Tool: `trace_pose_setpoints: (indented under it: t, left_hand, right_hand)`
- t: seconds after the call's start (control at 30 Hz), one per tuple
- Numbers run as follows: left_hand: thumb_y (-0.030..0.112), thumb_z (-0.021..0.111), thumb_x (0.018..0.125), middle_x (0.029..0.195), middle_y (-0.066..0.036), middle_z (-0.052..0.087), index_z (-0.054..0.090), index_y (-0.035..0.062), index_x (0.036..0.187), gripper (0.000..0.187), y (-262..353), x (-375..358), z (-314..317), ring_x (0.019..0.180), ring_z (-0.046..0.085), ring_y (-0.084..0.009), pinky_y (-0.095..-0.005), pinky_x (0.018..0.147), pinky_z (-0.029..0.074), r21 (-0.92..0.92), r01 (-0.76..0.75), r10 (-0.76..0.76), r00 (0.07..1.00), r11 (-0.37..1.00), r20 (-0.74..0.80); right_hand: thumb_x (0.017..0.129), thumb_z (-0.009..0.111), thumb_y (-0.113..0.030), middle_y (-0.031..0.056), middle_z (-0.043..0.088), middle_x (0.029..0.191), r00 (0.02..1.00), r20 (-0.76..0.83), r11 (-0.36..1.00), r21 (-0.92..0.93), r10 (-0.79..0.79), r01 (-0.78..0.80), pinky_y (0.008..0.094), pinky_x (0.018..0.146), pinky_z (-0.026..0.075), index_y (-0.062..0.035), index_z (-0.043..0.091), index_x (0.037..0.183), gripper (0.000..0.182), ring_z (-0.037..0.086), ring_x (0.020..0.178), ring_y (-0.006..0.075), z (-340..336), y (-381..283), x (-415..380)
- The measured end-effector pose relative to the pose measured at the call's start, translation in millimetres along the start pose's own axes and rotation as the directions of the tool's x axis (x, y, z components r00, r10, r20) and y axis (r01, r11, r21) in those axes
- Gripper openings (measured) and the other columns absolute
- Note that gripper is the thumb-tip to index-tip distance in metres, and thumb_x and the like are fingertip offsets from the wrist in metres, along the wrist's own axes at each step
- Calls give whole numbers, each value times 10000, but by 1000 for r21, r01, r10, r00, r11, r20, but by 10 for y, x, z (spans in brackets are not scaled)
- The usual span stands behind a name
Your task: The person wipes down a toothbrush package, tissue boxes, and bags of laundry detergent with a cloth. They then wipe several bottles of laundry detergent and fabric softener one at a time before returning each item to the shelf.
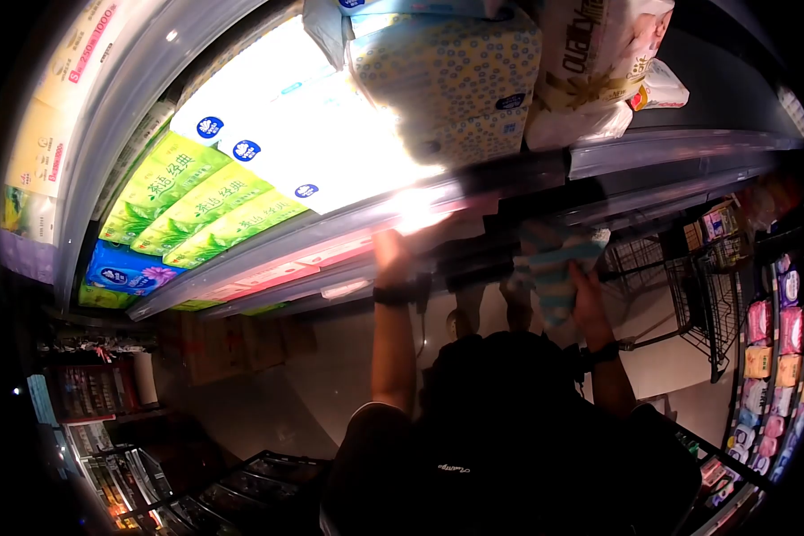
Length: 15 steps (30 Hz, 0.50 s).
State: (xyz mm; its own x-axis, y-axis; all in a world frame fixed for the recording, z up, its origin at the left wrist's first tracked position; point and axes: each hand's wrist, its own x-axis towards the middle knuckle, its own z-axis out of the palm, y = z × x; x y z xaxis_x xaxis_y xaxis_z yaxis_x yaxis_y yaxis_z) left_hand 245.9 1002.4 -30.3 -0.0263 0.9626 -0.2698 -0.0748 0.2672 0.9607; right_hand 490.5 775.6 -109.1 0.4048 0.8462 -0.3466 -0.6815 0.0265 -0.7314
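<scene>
My right hand (588, 299) grips a striped cloth (545, 281) in blue-grey and beige, which hangs in front of the lower shelf. My left hand (391, 255) reaches up to the front edge of the shelf (330, 223), beside a row of pink packs (286, 268) on the level below. Its fingers are smeared by motion and glare. On the shelf above lie white tissue packs (330, 134) with blue logos, brightly lit. Green tissue packs (201, 201) and a blue pack (129, 268) are stacked to their left.
A patterned tissue bundle (447, 80) and a white-wrapped bundle (598, 54) sit further right on the shelf. A black wire cart (701, 295) stands at the right. Behind it, a rack holds colourful packs (791, 326). Cardboard boxes (232, 348) rest on the floor at left.
</scene>
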Motion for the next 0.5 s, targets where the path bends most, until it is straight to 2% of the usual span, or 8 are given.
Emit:
trace_pose_setpoints:
  t: [0.03,0.13,0.2,0.27,0.33,0.37,0.47,0.5]
  left_hand:
    - [314,469,859,505,-82,415,389,94,518,413,-297,250,-151,558,443,-212,-351,610,425,34,-18,19,1000,999,-8]
    - [348,461,876,502,-71,404,433,95,568,399,-745,628,-345,558,443,-205,-366,610,416,-215,21,-30,999,976,-40]
    - [341,447,890,561,-68,442,464,93,639,353,-1112,957,-485,593,457,-195,-356,636,419,-506,43,-76,996,861,-46]
    - [331,433,905,647,-57,476,475,97,731,294,-823,488,-302,645,467,-179,-337,657,416,-523,-101,104,994,846,-23]
    - [313,420,917,730,-39,497,477,103,804,245,-807,261,-316,691,469,-159,-315,678,408,-424,-220,234,972,878,-19]
    - [301,414,923,769,-25,501,474,108,831,222,-943,302,-361,711,467,-147,-304,689,402,-311,-267,276,961,912,-17]
    - [264,442,911,846,24,496,482,118,910,151,-1055,220,-440,747,451,-103,-271,753,372,-159,-315,334,935,936,120]
    - [250,453,903,856,32,491,482,123,919,132,-1089,163,-452,753,445,-94,-265,763,366,-161,-309,334,929,937,161]
  right_hand:
    - [930,549,-211,84,471,1306,1000,5,1000,-1,6,-6,411,925,462,-94,341,1376,505,500,1142,259,2,0,-6]
    - [931,545,-209,85,459,1318,1000,12,1000,-11,26,-25,413,928,460,-96,328,1385,515,495,1148,263,50,-16,-23]
    - [931,546,-206,83,458,1320,1000,3,999,-24,31,-31,415,927,460,-94,328,1384,516,494,1148,262,113,-33,-26]
    - [929,547,-199,78,469,1309,1000,6,1000,-22,22,-22,408,923,461,-90,334,1380,510,500,1140,257,111,-7,-17]
    - [939,527,-211,71,499,1268,1000,2,999,-42,16,-16,389,894,476,-86,355,1365,476,521,1105,237,144,0,-28]
    - [949,507,-227,68,523,1232,1000,-5,998,-63,11,-11,374,867,490,-85,374,1352,448,538,1074,220,195,-23,-40]
    - [957,489,-243,61,546,1197,1000,13,995,-100,6,-5,352,839,503,-80,393,1339,426,554,1045,197,230,-42,-43]
    - [957,490,-243,59,546,1198,1000,28,994,-109,7,-4,348,839,503,-79,393,1339,427,553,1046,195,217,-43,-37]
